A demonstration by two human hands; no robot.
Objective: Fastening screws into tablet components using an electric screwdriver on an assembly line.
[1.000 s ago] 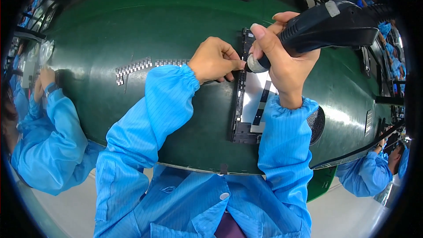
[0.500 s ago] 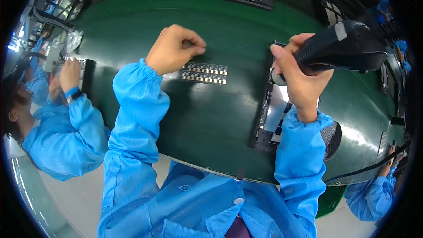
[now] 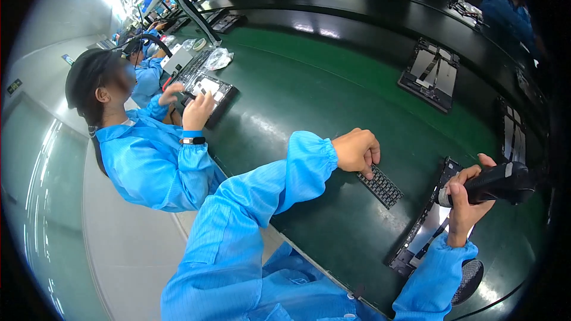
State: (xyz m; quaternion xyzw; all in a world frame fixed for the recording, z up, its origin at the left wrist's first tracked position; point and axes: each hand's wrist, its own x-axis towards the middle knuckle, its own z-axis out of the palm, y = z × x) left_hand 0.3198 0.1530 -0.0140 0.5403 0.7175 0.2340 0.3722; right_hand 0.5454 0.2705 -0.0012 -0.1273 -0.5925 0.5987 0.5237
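My left hand (image 3: pixel 357 151) is curled, its fingertips down at the upper end of a small dark sheet (image 3: pixel 382 189) with rows of little light pieces. Whatever is between those fingertips is hidden. In my right hand (image 3: pixel 467 211) is a black handheld scanner (image 3: pixel 501 184), its body pointing out to the right past my fingers. Beneath that hand lies an opened tablet housing (image 3: pixel 413 242) with a black frame and a silvery inside, partly covered by my hand and sleeve.
Another opened tablet (image 3: pixel 429 74) lies farther back, and one more (image 3: pixel 513 134) at the far right. A round black mesh object (image 3: pixel 468 281) and a cable are by my right sleeve. On the left, a co-worker (image 3: pixel 151 154) handles an opened device (image 3: pixel 217 98) beside a clear plastic bag (image 3: pixel 219 58).
The view has swung left, bringing the co-worker more fully into sight. My left hand has come down onto the sheet's end. The scanner remains in my right hand over the tablet.
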